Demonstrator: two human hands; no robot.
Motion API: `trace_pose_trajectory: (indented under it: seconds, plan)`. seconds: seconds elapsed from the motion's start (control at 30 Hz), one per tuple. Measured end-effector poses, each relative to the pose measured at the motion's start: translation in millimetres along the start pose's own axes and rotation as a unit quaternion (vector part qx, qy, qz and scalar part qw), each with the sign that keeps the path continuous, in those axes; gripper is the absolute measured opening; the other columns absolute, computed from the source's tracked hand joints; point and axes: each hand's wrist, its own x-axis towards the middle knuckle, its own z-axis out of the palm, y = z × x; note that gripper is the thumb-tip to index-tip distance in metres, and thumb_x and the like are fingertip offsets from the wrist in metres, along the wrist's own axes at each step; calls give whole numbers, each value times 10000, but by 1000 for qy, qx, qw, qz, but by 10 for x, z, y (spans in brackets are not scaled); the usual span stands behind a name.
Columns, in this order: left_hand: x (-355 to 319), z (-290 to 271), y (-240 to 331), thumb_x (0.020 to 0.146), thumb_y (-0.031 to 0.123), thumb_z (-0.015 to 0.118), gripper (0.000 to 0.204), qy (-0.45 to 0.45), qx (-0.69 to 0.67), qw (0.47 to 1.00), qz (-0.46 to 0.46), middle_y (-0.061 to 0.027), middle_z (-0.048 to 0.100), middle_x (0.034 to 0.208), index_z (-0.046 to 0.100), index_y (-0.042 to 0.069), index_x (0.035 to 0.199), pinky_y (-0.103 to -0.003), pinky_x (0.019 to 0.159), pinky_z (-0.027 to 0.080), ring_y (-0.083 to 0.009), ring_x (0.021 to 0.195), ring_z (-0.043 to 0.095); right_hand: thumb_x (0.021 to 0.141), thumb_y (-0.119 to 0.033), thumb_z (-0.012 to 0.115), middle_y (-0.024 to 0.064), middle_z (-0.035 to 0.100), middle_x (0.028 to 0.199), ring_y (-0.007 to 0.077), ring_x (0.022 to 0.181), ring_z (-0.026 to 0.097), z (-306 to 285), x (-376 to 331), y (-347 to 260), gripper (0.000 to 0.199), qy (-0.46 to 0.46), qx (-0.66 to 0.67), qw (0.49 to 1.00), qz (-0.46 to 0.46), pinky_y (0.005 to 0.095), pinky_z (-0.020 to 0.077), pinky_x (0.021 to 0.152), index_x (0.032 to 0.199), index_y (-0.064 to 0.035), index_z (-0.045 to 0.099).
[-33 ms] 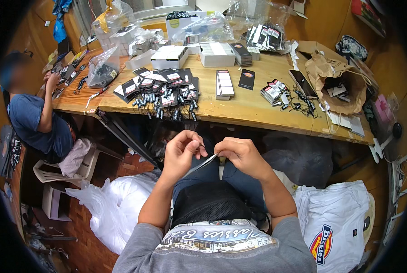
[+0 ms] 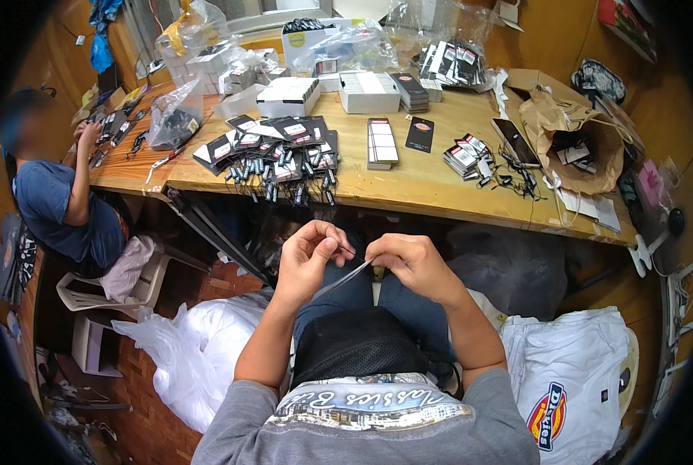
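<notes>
1. The step in hand looks like fitting a thin dark cord to a pale, flat tag; this is a judgement, as no hole or slot can be made out.
2. The right hand is closed, pinching the tag by its far end. The tag hangs above the person's lap, almost edge-on, slanting down toward the left wrist.
3. The left hand is closed too, with what looks like the cord between thumb and finger, its end pointing at the right fingertips. The two hands are close but apart.
4. The next move probably calls for a steady tag and a small push of the cord end toward the right fingertips; a limp end could bend aside.
5. On the table, a heap of corded tags lies to the left and a loose clump of cords to the right.
6. Against the earlier frame, the tag appears thinner and greyer, the cord shows more clearly past the left fingers, and the heap is unchanged.
</notes>
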Motion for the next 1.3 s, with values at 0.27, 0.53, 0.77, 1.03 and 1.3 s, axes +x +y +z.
trace_pose_trajectory:
  seconds: [0.27, 0.53, 0.77, 1.03, 1.3]
  plan:
    - [140, 52, 72, 829, 133, 473, 96, 52, -226, 973, 8, -20, 441, 633, 446, 45, 856, -263, 634, 443, -120, 546, 455, 757, 21, 505, 31, 534, 706, 79, 650, 516, -125, 4, 100, 196, 18, 328, 932, 153, 196, 420, 604, 950, -7, 494]
    - [109, 79, 89, 819, 94, 483, 119, 71, -15, 997, 33, -24, 493, 664, 511, -9, 872, -201, 597, 412, -70, 544, 443, 711, 49, 556, 98, 561, 802, 127, 656, 578, -133, -17, 127, 184, 77, 357, 914, 178, 193, 454, 561, 889, 30, 513]
    - [95, 212, 169, 757, -14, 521, 155, 21, 63, 998, -3, -76, 567, 716, 530, -45, 909, -203, 573, 449, -102, 616, 543, 698, 47, 582, 108, 577, 790, 157, 662, 591, -142, -26, 116, 111, 112, 385, 904, 151, 218, 471, 569, 807, 43, 563]
    - [97, 258, 102, 755, -11, 524, 193, -28, 153, 984, 82, -44, 522, 691, 456, -19, 935, -197, 558, 441, -88, 642, 530, 720, 37, 565, 92, 576, 799, 157, 695, 593, -115, -19, -1, 118, 113, 373, 910, 141, 209, 480, 601, 838, 43, 564]
    - [97, 266, 111, 743, -37, 514, 192, -25, 191, 976, 102, -38, 506, 670, 421, -4, 907, -197, 565, 432, -87, 634, 521, 718, 50, 560, 87, 568, 799, 149, 689, 589, -90, -21, 1, 114, 132, 353, 919, 119, 206, 481, 599, 832, 46, 567]
